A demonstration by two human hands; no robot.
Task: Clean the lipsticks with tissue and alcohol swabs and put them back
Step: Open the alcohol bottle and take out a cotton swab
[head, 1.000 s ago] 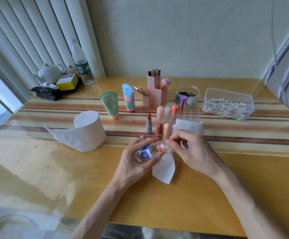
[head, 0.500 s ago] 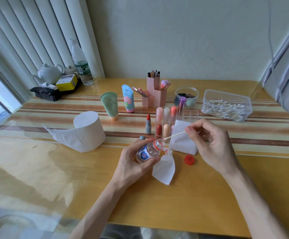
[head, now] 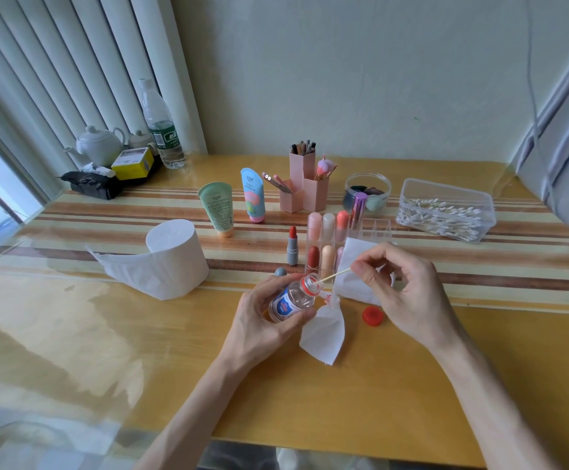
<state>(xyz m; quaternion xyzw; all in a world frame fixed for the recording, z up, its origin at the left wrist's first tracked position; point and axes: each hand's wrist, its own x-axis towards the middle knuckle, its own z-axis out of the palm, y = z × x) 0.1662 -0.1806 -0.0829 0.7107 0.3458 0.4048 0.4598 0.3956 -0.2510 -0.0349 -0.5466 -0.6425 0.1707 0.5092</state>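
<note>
My left hand (head: 262, 320) grips a small clear alcohol bottle (head: 291, 300), tilted with its open mouth toward the right. My right hand (head: 408, 293) pinches a cotton swab (head: 334, 275) whose tip sits in the bottle's mouth. The bottle's red cap (head: 373, 315) lies on the table below my right hand. An uncapped red lipstick (head: 292, 245) stands upright, its grey cap (head: 280, 272) beside my left hand. Several lipsticks stand in a clear organizer (head: 327, 245). A used piece of tissue (head: 323, 330) lies under the bottle.
A tissue roll (head: 174, 256) sits at the left, a folded white tissue (head: 357, 266) under my right hand. A clear box of swabs (head: 446, 212), a jar (head: 368, 195), pink brush holders (head: 305, 191) and two tubes (head: 217, 212) stand behind. Teapot and water bottle (head: 161, 127) are far left.
My right hand took off the red cap and laid it on the table, then brought a cotton swab to the bottle and put its tip into the mouth.
</note>
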